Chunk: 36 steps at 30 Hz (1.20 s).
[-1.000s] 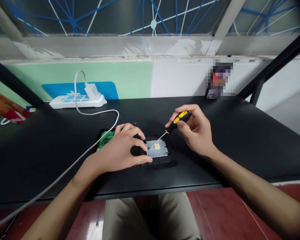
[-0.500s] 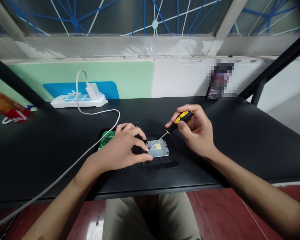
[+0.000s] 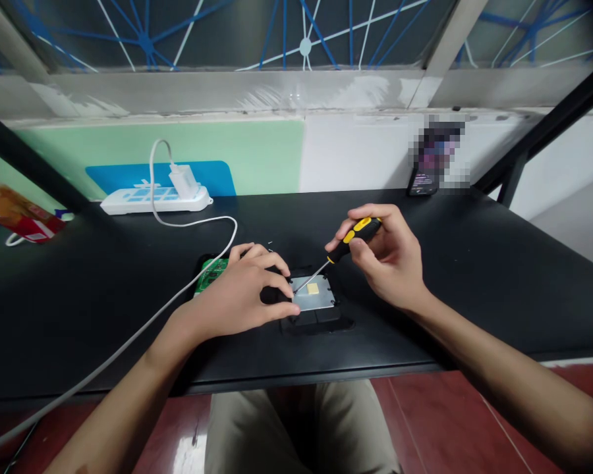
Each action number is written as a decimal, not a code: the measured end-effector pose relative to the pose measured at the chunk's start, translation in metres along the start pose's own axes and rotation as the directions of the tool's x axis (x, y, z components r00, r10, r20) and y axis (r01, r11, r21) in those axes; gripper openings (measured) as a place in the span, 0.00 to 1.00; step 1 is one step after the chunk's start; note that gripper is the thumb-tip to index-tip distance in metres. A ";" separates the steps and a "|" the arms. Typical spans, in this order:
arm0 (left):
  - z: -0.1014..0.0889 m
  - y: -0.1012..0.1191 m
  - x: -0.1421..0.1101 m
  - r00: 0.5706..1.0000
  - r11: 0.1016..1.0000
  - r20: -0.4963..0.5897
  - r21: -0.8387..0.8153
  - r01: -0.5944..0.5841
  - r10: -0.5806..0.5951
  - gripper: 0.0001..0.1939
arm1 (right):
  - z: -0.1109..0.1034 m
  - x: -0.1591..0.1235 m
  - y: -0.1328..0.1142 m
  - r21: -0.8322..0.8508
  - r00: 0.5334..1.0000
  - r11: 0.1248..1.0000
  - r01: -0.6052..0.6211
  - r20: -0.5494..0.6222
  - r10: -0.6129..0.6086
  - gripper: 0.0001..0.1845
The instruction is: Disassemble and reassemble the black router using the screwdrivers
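My right hand (image 3: 393,260) is wrapped round the black and yellow handle of a screwdriver (image 3: 356,238). Its thin shaft slants down to the left, and the tip meets the left edge of a silver metal plate (image 3: 319,299). A small pale yellow square pad (image 3: 313,288) sits on that plate. The plate lies in a black plastic casing (image 3: 321,322) on the table. My left hand (image 3: 250,289) grips the casing's left side, thumb and fingertips at the plate's edge. Partly hidden behind my left hand is a green circuit board (image 3: 211,275).
A white cable (image 3: 192,283) runs across the black table (image 3: 499,289) from a charger (image 3: 184,181) in a white power strip (image 3: 128,201). A phone (image 3: 425,174) leans on the wall, its screen pixelated. At the far left lies a red and orange packet (image 3: 22,214).
Hardly anything differs. The right hand and screwdriver handle have shifted very slightly up; the tip stays at the plate's left edge and the left hand keeps its place.
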<state>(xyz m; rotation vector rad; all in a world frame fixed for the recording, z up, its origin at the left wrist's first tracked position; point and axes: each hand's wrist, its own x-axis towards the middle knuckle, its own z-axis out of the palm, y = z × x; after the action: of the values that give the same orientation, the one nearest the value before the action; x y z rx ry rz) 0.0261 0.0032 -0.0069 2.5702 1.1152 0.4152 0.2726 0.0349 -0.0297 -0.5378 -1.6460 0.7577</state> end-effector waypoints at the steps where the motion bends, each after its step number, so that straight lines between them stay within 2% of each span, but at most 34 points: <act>1: 0.000 0.000 0.000 1.000 1.000 0.004 -0.001 -0.001 0.001 0.09 | 0.000 0.001 0.000 -0.006 1.000 1.000 0.011 0.014 -0.011 0.14; 3: 0.000 0.001 0.000 1.000 1.000 0.009 -0.009 0.004 -0.004 0.13 | 0.000 0.002 -0.001 -0.030 0.998 0.999 0.041 0.050 -0.040 0.18; 8: 0.001 0.004 0.000 0.999 0.999 0.046 -0.023 0.029 -0.028 0.31 | 0.004 0.012 -0.017 -0.140 0.972 0.980 0.139 0.206 -0.109 0.25; 11: 0.004 0.004 -0.001 0.998 1.000 0.060 0.015 -0.006 0.005 0.38 | 0.011 0.022 -0.033 -0.243 0.928 0.937 0.251 0.337 -0.161 0.27; 14: 0.007 0.002 -0.002 0.998 0.998 0.055 0.060 -0.034 0.031 0.45 | 0.019 0.033 -0.046 -0.309 0.857 0.866 0.393 0.466 -0.222 0.24; 16: 0.010 0.000 -0.003 0.998 0.996 0.064 0.077 -0.034 0.029 0.48 | 0.024 0.037 -0.050 -0.300 0.821 0.843 0.447 0.512 -0.253 0.23; 18: 0.012 -0.001 -0.003 0.998 0.996 0.066 0.085 -0.027 0.022 0.48 | 0.026 0.039 -0.050 -0.288 0.807 0.840 0.460 0.529 -0.261 0.23; 22: 0.015 -0.001 -0.003 0.997 0.993 0.057 0.104 -0.062 0.056 0.51 | 0.025 0.036 -0.043 -0.285 0.834 0.863 0.417 0.499 -0.238 0.28; 26: 0.016 -0.001 -0.002 0.995 0.991 0.052 0.105 -0.086 0.081 0.48 | 0.025 0.030 -0.037 -0.252 0.876 0.901 0.354 0.428 -0.224 0.29; 30: 0.016 0.000 -0.002 0.997 0.992 0.042 0.105 -0.069 0.065 0.47 | 0.032 0.021 -0.033 -0.157 0.917 0.953 0.259 0.351 -0.191 0.28; 36: 0.015 0.000 -0.002 0.997 0.994 0.066 0.098 -0.053 0.047 0.51 | 0.046 0.010 -0.029 -0.154 0.954 0.960 0.234 0.227 -0.196 0.27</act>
<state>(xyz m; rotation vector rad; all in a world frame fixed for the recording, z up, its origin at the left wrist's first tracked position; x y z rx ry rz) 0.0305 -0.0007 -0.0209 2.6822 1.0770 0.2946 0.2272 0.0137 -0.0066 -0.4041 -1.9472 0.5203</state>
